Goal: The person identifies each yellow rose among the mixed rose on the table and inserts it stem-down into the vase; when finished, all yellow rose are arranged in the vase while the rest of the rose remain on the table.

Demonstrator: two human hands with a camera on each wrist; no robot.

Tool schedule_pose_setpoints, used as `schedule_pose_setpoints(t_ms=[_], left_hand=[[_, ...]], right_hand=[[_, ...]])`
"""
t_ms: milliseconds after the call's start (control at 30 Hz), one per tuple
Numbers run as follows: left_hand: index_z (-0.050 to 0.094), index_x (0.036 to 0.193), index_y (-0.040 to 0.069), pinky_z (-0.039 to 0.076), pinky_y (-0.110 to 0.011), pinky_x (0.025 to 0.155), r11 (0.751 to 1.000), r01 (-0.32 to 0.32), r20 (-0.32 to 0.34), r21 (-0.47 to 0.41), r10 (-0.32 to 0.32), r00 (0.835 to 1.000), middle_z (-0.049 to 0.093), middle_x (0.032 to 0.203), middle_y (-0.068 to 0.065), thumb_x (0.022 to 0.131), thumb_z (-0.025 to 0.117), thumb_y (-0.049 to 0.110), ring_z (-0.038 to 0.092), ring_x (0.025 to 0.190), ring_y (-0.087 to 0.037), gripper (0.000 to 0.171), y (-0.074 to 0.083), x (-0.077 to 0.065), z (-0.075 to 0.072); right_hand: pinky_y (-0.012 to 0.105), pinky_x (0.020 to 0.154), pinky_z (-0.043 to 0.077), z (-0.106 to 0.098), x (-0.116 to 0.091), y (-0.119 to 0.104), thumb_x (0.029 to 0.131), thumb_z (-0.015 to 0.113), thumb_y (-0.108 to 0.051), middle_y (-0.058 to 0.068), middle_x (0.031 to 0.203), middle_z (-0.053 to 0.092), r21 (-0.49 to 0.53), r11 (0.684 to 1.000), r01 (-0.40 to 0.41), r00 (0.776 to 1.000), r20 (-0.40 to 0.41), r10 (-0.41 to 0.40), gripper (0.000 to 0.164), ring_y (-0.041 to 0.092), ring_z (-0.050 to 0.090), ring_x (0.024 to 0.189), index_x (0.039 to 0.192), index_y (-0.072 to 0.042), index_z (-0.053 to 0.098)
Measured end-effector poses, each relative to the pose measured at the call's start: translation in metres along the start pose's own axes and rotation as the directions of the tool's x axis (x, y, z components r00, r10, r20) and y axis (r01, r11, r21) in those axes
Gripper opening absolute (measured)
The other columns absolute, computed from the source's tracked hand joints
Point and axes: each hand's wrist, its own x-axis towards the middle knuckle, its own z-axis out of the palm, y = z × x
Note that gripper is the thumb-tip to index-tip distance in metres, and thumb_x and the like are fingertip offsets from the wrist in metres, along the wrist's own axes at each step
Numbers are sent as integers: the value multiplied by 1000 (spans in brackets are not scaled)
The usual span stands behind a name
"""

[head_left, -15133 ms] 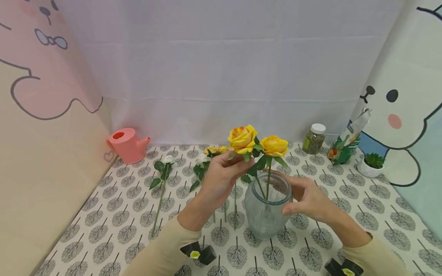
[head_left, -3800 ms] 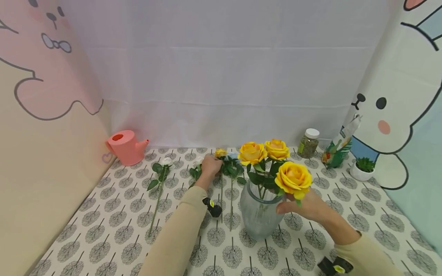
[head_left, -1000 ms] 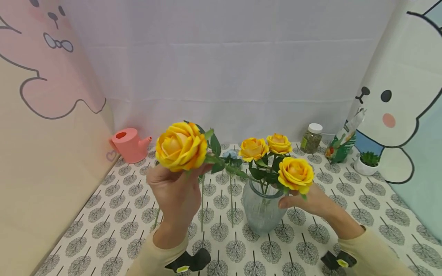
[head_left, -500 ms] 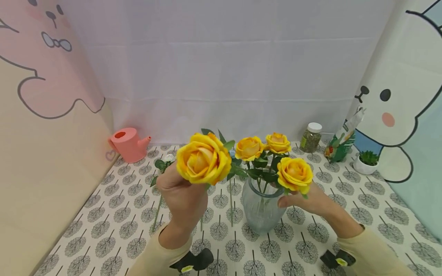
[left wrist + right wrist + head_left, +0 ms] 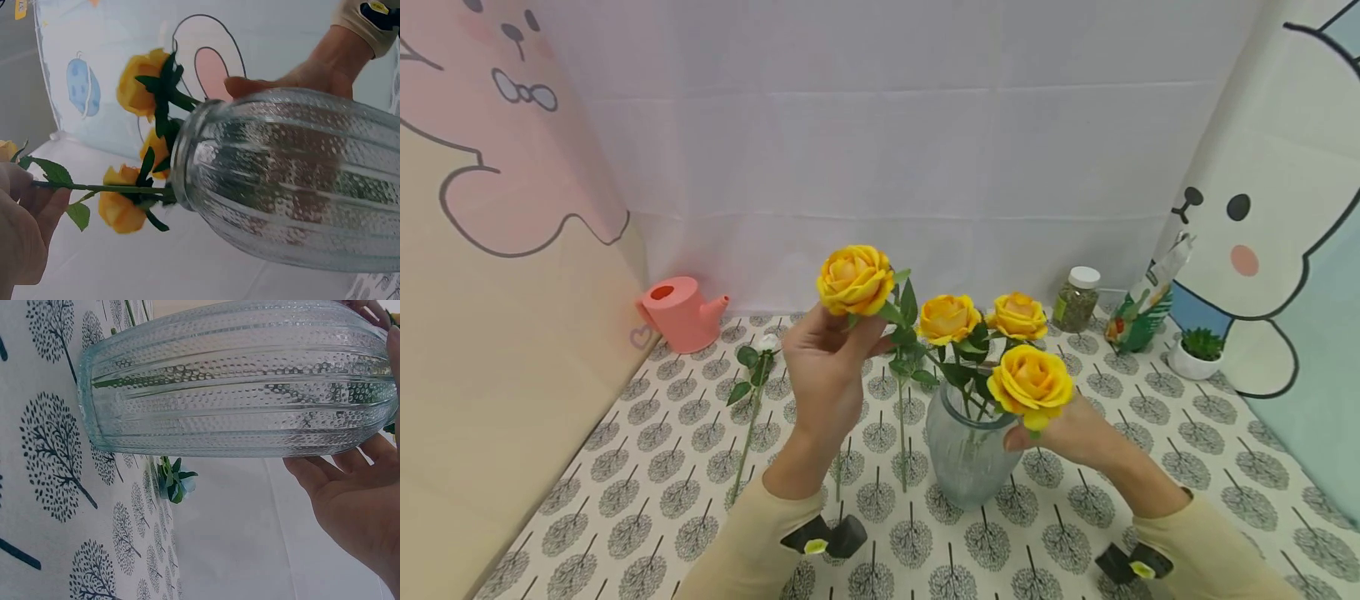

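My left hand (image 5: 827, 367) pinches a yellow rose (image 5: 855, 281) just below its bloom, in the head view. Its green stem (image 5: 106, 187) runs into the mouth of a ribbed clear glass vase (image 5: 966, 450), as the left wrist view shows. The vase stands upright on the table; several stems show through its glass. Three other yellow roses (image 5: 1032, 385) lean out of it. My right hand (image 5: 1071, 429) grips the vase near its rim, thumb on the near side. In the right wrist view, the fingers (image 5: 312, 478) lie along the glass below the rim.
A white rose (image 5: 767, 343) lies to the left. A pale blue flower (image 5: 178, 484) lies behind the vase. Along the back stand a pink watering can (image 5: 685, 321), a lidded jar (image 5: 1077, 300), a green-and-white bag (image 5: 1142, 317) and a potted succulent (image 5: 1197, 354).
Since 15 s ago, the vase has gained roses. The left hand took up another from the table, then brought it right, its stem now in the vase. The right hand stayed on the vase.
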Motion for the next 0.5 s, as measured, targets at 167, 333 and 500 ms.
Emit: schedule_pose_setpoints(t_ms=[167,333,500], left_hand=[[70,118,1,62,-34,68,998,67,29,13,-67,997,71,106,-9,87,66,-12,73,86,-18,33,-18,2,-3],[62,122,-13,62,-31,66,991,125,83,55,-129,988,72,106,-6,87,66,-10,71,81,-15,35,-29,0,-5],[60,123,-13,62,-32,65,980,158,163,118,-176,971,72,103,-10,90,66,-7,70,81,-15,34,-40,-1,-7]], right_hand=[[30,76,56,0,0,-2,72,77,5,-1,100,64,32,999,-33,999,6,33,52,13,62,88,119,-3,57],[28,83,56,0,1,-2,70,79,-2,5,102,69,47,993,-106,994,24,104,52,14,66,90,117,9,59],[30,88,57,-2,1,0,79,78,2,5,119,68,182,980,-82,994,85,68,65,15,66,106,131,22,45]])
